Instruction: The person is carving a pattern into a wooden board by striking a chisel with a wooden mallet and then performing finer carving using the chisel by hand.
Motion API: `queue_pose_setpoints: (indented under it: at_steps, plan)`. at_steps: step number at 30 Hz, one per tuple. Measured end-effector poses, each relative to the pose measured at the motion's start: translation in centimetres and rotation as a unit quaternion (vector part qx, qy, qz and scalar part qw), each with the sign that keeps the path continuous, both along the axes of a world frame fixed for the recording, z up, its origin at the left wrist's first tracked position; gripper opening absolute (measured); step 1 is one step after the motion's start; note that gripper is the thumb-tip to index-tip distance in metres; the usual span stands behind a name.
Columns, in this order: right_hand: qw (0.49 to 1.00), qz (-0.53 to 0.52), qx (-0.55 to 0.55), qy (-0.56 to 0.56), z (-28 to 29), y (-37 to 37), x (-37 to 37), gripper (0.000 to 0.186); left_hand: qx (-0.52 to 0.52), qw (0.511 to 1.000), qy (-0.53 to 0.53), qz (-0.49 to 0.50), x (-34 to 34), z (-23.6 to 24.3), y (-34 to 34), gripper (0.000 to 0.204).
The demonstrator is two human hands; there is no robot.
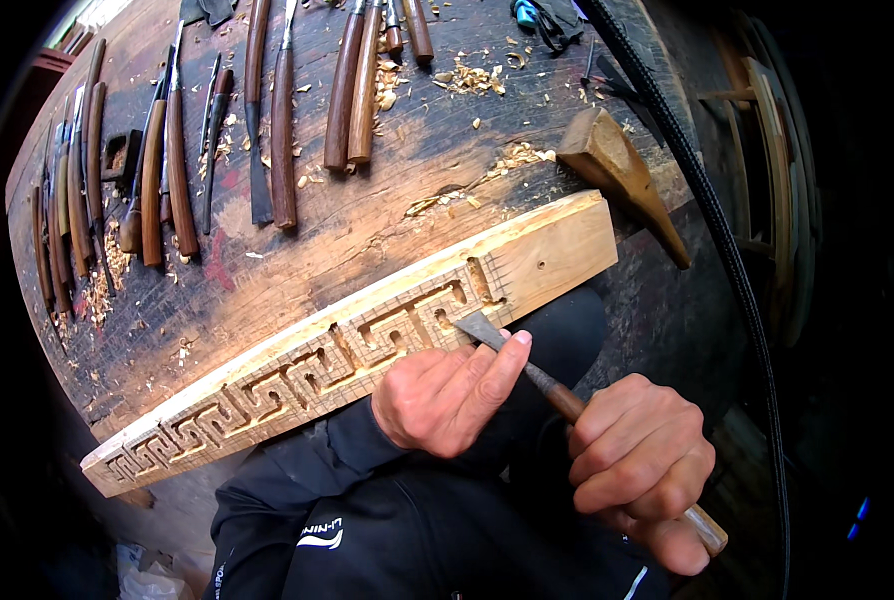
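Observation:
A long pale wooden board (557,242) lies diagonally along the front of the worn table, with a carved key pattern over a pencilled grid along most of its length. A flat-bladed chisel (482,327) has its edge on the pattern, toward the board's right end. My left hand (445,398) rests at the board's near edge, closed fingers pressed against the chisel's blade. Lower right, my right hand (639,460) is wrapped round the chisel's wooden handle.
Many wood-handled carving tools (283,140) lie across the worn table (217,305) among shavings. A wooden mallet (622,185) sits right of the board, a small dark block (119,155) among the tools. A thick black cable (727,260) hangs down the right; wooden pieces (772,200) stand beyond it.

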State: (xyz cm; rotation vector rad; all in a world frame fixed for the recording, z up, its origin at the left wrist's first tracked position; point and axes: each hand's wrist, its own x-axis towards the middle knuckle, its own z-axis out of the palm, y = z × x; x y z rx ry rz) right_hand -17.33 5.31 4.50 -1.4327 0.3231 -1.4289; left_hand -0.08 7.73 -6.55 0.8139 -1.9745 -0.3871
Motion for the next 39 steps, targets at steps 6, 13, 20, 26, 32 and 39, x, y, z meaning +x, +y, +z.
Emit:
queue_pose_setpoints:
  at_steps: [6,13,20,26,32,39]
  plan:
    - [1.000,0.020,0.001,0.018,0.5,-0.7,-0.6,0.068,0.031,0.999,-0.010,-0.018,0.2,0.7,0.1,0.065]
    - [0.999,0.045,0.009,0.025,0.5,-1.4,-1.0,0.064,0.027,1.000,-0.002,-0.003,-0.1,0.6,0.1,0.062]
    - [1.000,-0.010,0.022,0.000,0.7,-0.8,-0.5,0.065,0.030,0.999,0.024,0.008,-0.5,0.6,0.1,0.056]
    - [1.000,-0.013,0.023,0.002,0.5,-0.9,-0.3,0.063,0.026,0.999,0.028,0.018,-0.6,0.4,0.1,0.055]
    - [0.998,-0.048,0.017,0.035,1.0,-1.4,1.2,0.058,0.046,0.998,0.045,0.017,-0.5,0.7,-0.1,0.055]
    - [0.999,-0.024,0.026,0.040,-0.5,-2.5,2.7,0.054,0.042,0.996,0.054,0.060,-0.5,-0.8,0.5,0.054]
